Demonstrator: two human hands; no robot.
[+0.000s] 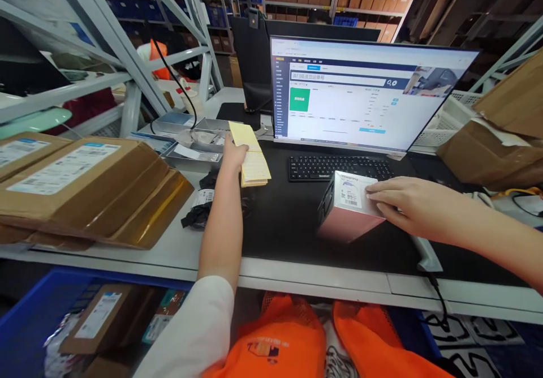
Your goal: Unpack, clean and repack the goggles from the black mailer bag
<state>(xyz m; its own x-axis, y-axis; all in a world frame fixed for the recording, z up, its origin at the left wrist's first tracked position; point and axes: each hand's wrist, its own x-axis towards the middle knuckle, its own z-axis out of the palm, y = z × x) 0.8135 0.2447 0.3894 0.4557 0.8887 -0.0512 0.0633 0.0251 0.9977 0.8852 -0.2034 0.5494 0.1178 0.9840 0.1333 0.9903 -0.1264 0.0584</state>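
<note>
My left hand (234, 153) is closed on a pad of yellow paper slips (253, 157), held over the desk near the grey metal trays. My right hand (396, 200) rests its fingers on the top and right edge of a small pink-and-white box (354, 211) with a printed label on top. The thumb of that hand is hidden. The box's lower part is blurred, and whether it touches the desk mat I cannot tell. A black plastic-wrapped item (199, 211) with a white label lies below my left wrist.
A monitor (360, 92) stands behind a black keyboard (335, 167). Labelled cardboard boxes (85, 185) are stacked at left; grey trays (195, 149) sit behind. A corded white handheld device (426, 253) lies at right. Below the desk is a blue bin (31, 316) holding packages.
</note>
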